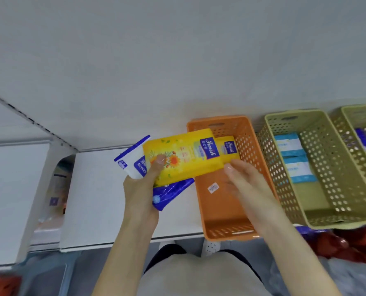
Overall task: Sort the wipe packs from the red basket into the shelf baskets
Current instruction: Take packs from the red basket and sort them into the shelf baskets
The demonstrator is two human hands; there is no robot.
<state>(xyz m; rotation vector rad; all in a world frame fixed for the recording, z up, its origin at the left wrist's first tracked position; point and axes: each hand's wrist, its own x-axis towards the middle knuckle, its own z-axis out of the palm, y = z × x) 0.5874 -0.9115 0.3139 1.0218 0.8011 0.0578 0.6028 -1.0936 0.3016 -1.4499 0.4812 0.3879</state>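
Note:
My left hand [140, 189] grips a stack of wipe packs above the white shelf: a yellow pack [184, 157] on top under my thumb, a white alcohol-wipe pack [132, 161] behind it, and a dark blue pack [170, 194] underneath. My right hand [245, 182] hovers over the orange basket [220, 232], fingers relaxed, thumb tip at the yellow pack's lower right corner. A second yellow pack [229, 149] lies at the far end of the orange basket. Part of the red basket [348, 244] shows at lower right below the shelf edge.
Right of the orange basket stands an olive-green basket [318, 220] holding two light blue packs [289, 145]. A further olive-green basket [348, 116] at the far right holds a dark blue pack [364, 139]. The white shelf board [96, 199] stretches left; a wall rises behind.

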